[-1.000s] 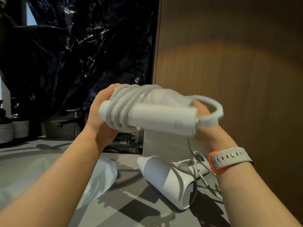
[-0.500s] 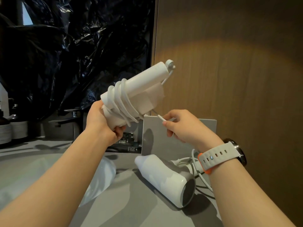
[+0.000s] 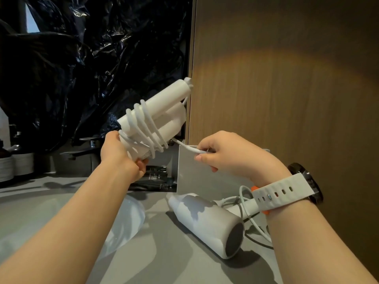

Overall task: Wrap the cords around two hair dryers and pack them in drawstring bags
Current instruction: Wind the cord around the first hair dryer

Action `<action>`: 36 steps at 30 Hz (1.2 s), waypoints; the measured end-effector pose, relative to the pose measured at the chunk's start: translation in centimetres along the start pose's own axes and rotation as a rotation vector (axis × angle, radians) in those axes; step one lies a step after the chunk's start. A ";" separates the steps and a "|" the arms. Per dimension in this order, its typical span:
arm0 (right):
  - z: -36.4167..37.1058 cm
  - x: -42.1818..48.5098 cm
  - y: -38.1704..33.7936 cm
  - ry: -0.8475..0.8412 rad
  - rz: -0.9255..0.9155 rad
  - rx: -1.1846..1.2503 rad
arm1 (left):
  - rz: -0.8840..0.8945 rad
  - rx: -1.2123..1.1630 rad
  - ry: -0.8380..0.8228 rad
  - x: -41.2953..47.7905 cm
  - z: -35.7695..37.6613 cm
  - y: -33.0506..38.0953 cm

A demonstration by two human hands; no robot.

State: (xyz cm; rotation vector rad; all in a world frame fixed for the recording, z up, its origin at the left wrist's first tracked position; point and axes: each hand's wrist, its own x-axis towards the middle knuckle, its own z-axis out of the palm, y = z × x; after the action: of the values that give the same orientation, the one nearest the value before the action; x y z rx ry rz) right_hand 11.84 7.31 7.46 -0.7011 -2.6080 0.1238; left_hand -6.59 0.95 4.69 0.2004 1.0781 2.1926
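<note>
The left hand (image 3: 121, 156) grips the raised hair dryer (image 3: 162, 99), its cord (image 3: 184, 146) mostly coiled; the right hand (image 3: 229, 154) pinches the loose tail just right of it. Tucking that end likely comes next; the second dryer (image 3: 205, 218) lies unwrapped, nearer.

a bathroom, by its grey vanity counter (image 3: 164, 255), dark tap (image 3: 89, 140), toiletry bottles (image 3: 12, 166) and black tubes (image 3: 156, 178).

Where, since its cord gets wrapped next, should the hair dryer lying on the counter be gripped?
Probably around the mid-barrel of the hair dryer, coming from above: it lies on its side on the counter, barrel top bare and round, while its loose cord tangles at the far handle end.
</note>
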 end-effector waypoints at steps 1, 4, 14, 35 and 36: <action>0.0 -0.1 -0.2 0.000 -0.011 -0.021 | 0.055 0.004 0.002 -0.1 0.3 -0.1; -0.2 -0.4 -0.7 0.008 -0.049 -0.051 | 0.191 0.056 -0.001 -0.2 0.8 -0.3; -1.2 -1.2 -1.7 0.082 -0.119 -0.077 | 0.470 0.208 -0.029 1.0 0.8 -0.4; -3.3 -2.5 0.0 0.435 -0.300 0.304 | 0.365 0.712 -0.458 0.0 -1.1 2.4; -3.3 -2.5 -0.1 0.423 -0.314 0.326 | 0.340 0.711 -0.493 0.0 -1.3 2.4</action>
State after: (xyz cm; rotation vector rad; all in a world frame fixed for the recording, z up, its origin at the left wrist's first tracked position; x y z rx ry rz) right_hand 15.21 5.87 9.51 -0.1732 -2.1840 0.2657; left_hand -8.39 -0.94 5.64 1.2412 1.5499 1.7761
